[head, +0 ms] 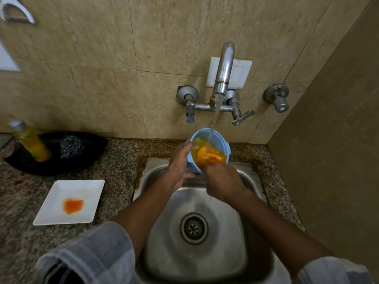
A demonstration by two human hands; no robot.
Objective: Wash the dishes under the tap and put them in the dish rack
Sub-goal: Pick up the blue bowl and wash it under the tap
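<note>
A light blue bowl [220, 140] is held tilted above the back of the steel sink [160, 201], under the running tap [224, 66]. Orange-yellow water fills the bowl. My left hand [180, 163] grips the bowl's left rim and underside. My right hand [223, 181] reaches into the bowl from the front; its fingertips are hidden in the orange water, and I cannot tell whether it holds anything. A white square plate [86, 191] with an orange smear lies on the counter to the left.
A black dish [86, 160] at the back left holds a yellow soap bottle [30, 142] and a steel scrubber [71, 146]. The speckled granite counter [119, 160] surrounds the sink. A wall [328, 150] stands close on the right. No dish rack is in view.
</note>
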